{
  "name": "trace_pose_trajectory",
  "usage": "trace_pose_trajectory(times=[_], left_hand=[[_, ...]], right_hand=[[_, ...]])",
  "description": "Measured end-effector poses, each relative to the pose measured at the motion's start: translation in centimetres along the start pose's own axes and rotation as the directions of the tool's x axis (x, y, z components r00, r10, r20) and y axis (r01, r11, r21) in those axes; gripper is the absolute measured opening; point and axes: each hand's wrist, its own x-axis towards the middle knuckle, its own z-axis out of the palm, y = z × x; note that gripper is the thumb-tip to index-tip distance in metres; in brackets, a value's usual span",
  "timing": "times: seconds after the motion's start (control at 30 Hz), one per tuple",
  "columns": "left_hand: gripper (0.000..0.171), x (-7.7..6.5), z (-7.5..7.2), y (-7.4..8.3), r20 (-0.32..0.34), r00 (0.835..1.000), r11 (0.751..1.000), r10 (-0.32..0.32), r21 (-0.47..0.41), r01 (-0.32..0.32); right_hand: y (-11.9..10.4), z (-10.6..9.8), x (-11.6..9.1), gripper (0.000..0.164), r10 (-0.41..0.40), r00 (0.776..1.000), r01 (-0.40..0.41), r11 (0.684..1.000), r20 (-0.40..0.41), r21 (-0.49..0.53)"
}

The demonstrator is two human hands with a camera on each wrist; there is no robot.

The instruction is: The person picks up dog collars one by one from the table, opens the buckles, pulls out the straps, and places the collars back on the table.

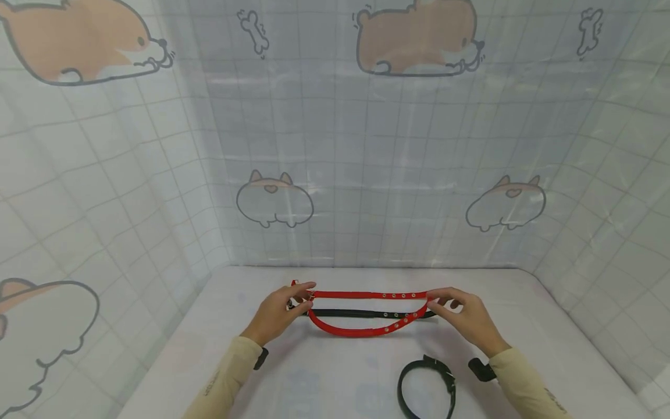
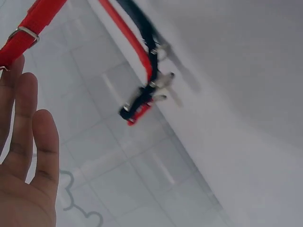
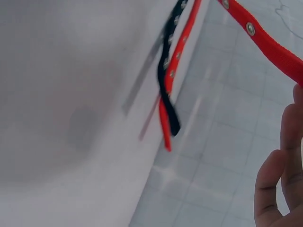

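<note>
My left hand (image 1: 280, 311) pinches the buckle end of a red collar (image 2: 45, 14), its other fingers extended. At the opposite end, my right hand (image 1: 466, 317) pinches the holed part of that red collar (image 3: 279, 54) between thumb and fingertips. Two red straps span the gap between the hands in the head view, one straight (image 1: 350, 295) and one bowed toward me (image 1: 348, 333); which is the held one, I cannot tell there. A dark collar (image 1: 350, 313) lies stretched out between them. Both wrist views show it beside a second red collar (image 3: 175, 59).
A dark collar buckled into a ring (image 1: 400, 387) lies on the white table (image 1: 293, 378) near the front, left of my right forearm. Tiled-pattern sheets with dog drawings (image 1: 274, 201) enclose the back and sides.
</note>
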Motion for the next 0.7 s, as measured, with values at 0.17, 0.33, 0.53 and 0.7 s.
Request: trace_pose_trajectory(times=[0.17, 0.33, 0.53, 0.7], left_hand=[[0.048, -0.9, -0.2, -1.1, -0.021, 1.000, 0.998, 0.016, 0.060, -0.015], [0.045, -1.8, -0.1, -2.1, -0.043, 0.999, 0.990, -0.021, 0.139, 0.027], [0.041, -2.5, -0.2, -2.9, -0.039, 0.995, 0.969, -0.091, 0.228, 0.097], [0.036, -3.0, -0.4, -3.6, -0.026, 0.992, 0.959, -0.127, 0.253, 0.130]], right_hand=[[1.1, -0.3, -0.6, 0.020, -0.013, 1.000, 0.013, 0.997, -0.002, -0.069], [1.9, -0.6, -1.2, 0.020, -0.024, 0.999, 0.028, 0.993, 0.036, -0.111], [2.6, -1.0, -1.9, 0.019, 0.030, 0.992, -0.011, 0.988, 0.121, -0.156], [3.1, -1.2, -2.3, 0.013, 0.141, 0.964, -0.101, 0.979, 0.224, -0.179]])
